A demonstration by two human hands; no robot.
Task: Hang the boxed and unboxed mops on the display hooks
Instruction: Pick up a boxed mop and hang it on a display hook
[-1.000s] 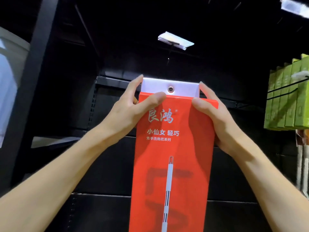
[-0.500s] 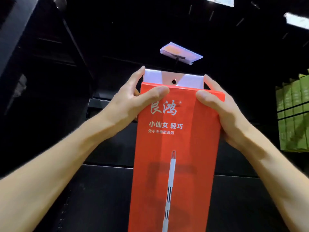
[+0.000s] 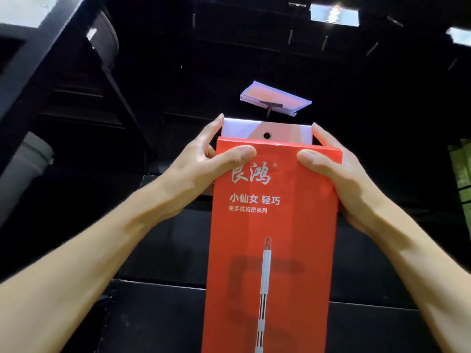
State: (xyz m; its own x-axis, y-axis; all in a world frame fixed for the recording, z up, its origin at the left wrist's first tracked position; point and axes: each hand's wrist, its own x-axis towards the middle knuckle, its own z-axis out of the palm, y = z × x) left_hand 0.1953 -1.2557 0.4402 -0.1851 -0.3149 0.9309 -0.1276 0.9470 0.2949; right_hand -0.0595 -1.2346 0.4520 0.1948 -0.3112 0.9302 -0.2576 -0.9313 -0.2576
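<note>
The red mop box [image 3: 272, 225] has risen toward the hook [image 3: 270, 110] — both hands, left [image 3: 204, 164] and right [image 3: 339, 174], grasp its top corners; open space just below the hook.

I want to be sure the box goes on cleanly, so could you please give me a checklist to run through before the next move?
1. Left hand grips the box: ok.
2. Right hand grips the box: ok.
3. Hole in the white tab is uncovered: ok.
4. Hole is level with the hook: not ok, the hook is above it.
5. Hook tip is free: cannot tell, the tag and the dark hide it.
6. Box is upright: ok.
</note>
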